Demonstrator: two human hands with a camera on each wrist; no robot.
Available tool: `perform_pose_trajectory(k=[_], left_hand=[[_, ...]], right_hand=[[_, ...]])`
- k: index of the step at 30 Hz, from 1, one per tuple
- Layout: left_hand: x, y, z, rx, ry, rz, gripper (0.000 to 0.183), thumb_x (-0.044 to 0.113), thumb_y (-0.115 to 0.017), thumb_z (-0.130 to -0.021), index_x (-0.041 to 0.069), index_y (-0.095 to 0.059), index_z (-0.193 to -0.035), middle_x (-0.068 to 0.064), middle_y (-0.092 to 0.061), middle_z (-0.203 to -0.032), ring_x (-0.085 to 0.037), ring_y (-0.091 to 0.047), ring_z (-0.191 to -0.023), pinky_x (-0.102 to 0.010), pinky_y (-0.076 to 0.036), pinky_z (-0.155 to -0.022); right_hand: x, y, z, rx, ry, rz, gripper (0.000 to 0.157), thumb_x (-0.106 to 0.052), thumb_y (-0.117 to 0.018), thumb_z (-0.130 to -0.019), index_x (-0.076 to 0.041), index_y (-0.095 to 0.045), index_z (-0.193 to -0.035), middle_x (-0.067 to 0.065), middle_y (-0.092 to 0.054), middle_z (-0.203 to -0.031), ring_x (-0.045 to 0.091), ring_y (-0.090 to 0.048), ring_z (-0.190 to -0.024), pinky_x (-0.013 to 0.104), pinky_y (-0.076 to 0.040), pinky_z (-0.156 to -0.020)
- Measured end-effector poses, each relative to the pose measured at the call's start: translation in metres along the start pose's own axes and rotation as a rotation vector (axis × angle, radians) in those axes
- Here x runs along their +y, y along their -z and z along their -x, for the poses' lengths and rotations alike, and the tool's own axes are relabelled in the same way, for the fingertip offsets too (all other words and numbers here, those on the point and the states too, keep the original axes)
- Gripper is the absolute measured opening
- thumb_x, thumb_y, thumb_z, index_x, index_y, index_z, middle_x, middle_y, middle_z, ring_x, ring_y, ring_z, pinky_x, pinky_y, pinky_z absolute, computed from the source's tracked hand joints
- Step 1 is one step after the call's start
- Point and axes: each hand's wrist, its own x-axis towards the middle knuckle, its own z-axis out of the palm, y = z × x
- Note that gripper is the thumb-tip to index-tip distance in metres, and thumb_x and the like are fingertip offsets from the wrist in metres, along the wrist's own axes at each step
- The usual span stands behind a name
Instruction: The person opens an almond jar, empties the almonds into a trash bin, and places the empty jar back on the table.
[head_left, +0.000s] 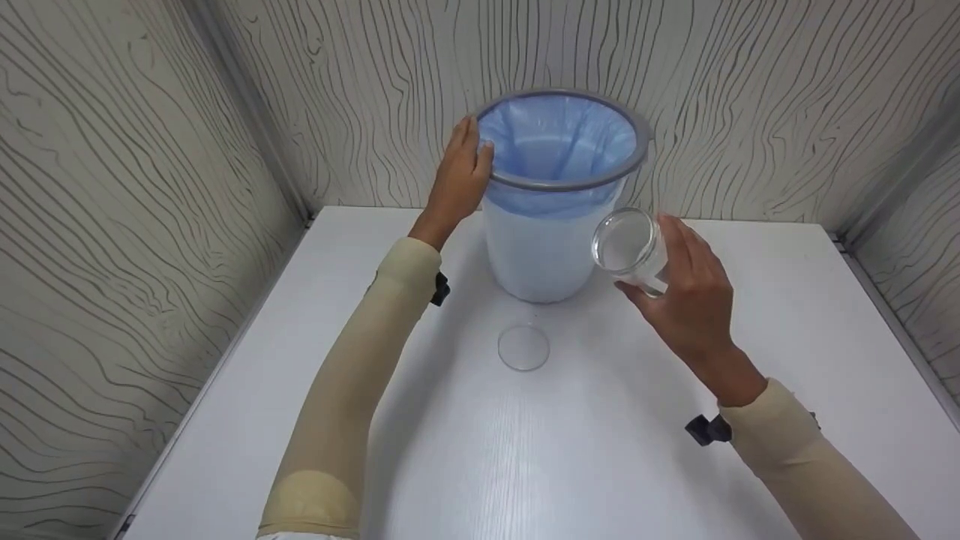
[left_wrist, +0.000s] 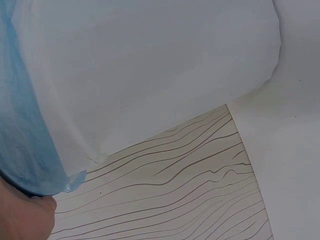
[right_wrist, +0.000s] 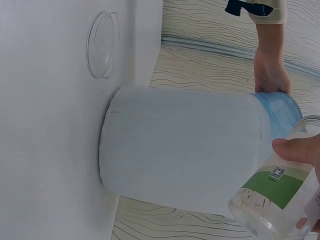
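Observation:
A white trash bin point(head_left: 551, 255) with a grey rim and a blue liner bag point(head_left: 555, 139) stands upright. My left hand point(head_left: 461, 176) grips its rim at the left side; the left wrist view shows part of that hand point(left_wrist: 25, 215) by the blue bag. In my right hand point(head_left: 694, 289) is a clear jar point(head_left: 622, 244), tilted with its open mouth toward the bin, just right of and below the rim. The right wrist view shows a green and white label with a square code on the jar point(right_wrist: 275, 190), and brownish bits inside near its base.
A clear round lid point(head_left: 523, 347) lies on the white table point(head_left: 480, 450) in front of the bin. Wood-grain patterned panels point(head_left: 360, 97) rise behind the table and on both sides.

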Motion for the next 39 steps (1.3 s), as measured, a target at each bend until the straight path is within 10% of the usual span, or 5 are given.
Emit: perform_pose_trajectory(k=[39], left_hand=[[-0.004,-0.002,-0.001,0.013,-0.013,0.014,0.064,0.037,-0.031,-0.111,0.000,-0.014,-0.161,-0.013,-0.011,-0.170,-0.015,-0.007,-0.155,-0.020,-0.006,-0.121]], right_hand=[[0.001,-0.011,0.032,-0.081,-0.140,-0.115,0.103,-0.012,-0.100,-0.062,-0.001,-0.046,-0.148,0.018,-0.057,-0.141,0.036,-0.057,-0.127,0.059,-0.047,-0.101]])
